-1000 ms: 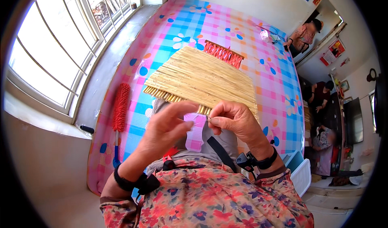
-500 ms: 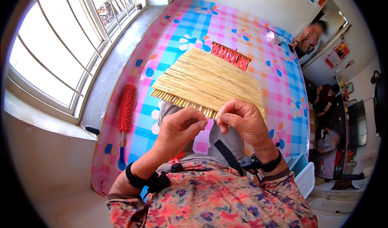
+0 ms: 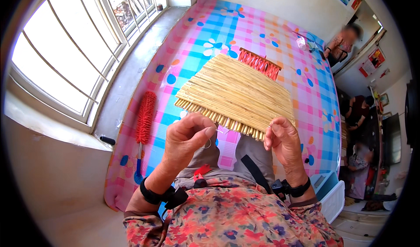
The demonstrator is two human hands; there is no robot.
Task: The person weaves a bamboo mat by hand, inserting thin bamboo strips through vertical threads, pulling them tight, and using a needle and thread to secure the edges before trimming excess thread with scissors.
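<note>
My left hand [image 3: 188, 135] is closed in a pinch on a thin white thread [image 3: 208, 145], which hangs in a loose loop below the fingertips. Thumb and forefinger of my right hand [image 3: 283, 140] are pressed together beside the near right edge of a stalk mat; anything between them is too small to make out. The mat [image 3: 236, 91], made of straw-coloured stalks laid side by side, rests in front of me by my knees. Its cut stalk ends show along the near edge. A wooden frame wound with red-pink strands [image 3: 260, 64] lies against the mat's far side.
A checked, flowered sheet [image 3: 183, 45] covers the surface under the mat. To the left lie a red bristle duster [image 3: 145, 118] with a blue handle and the window sill [image 3: 118, 94]. A blue-white plastic bin [image 3: 331, 194] stands at right. Several people are farther right.
My hands have moved apart from where they nearly met: the right has gone rightward, and the left keeps the thread. The whole view has shifted slightly.
</note>
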